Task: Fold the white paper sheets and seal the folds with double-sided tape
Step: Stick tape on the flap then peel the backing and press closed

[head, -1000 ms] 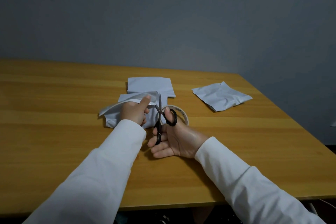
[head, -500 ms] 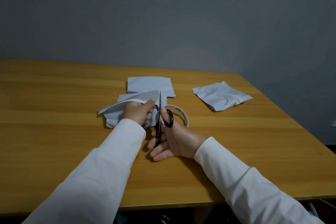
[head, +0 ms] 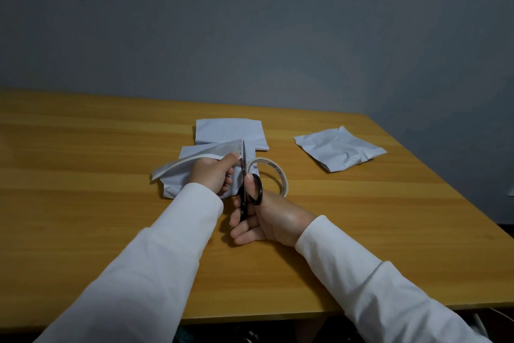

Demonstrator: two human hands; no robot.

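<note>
A folded white paper sheet (head: pixel 173 182) lies on the wooden table (head: pixel 83 203) in front of me. My left hand (head: pixel 212 173) pinches its lifted top flap (head: pixel 205 153), which has a strip of tape along the edge. My right hand (head: pixel 267 217) grips black scissors (head: pixel 244 184), thumb through one loop, blades closed and pointing away beside the flap's right end. A roll of double-sided tape (head: pixel 274 175) lies flat just right of the scissors. Another folded white sheet (head: pixel 229 132) lies behind.
A crumpled folded white sheet (head: pixel 338 152) rests at the right, near the table's right edge. A grey wall stands behind the table. The table's front edge runs close under my forearms.
The scissor blades have closed against the flap's right end. My left hand has lifted the flap slightly higher. The right hand has shifted a little forward.
</note>
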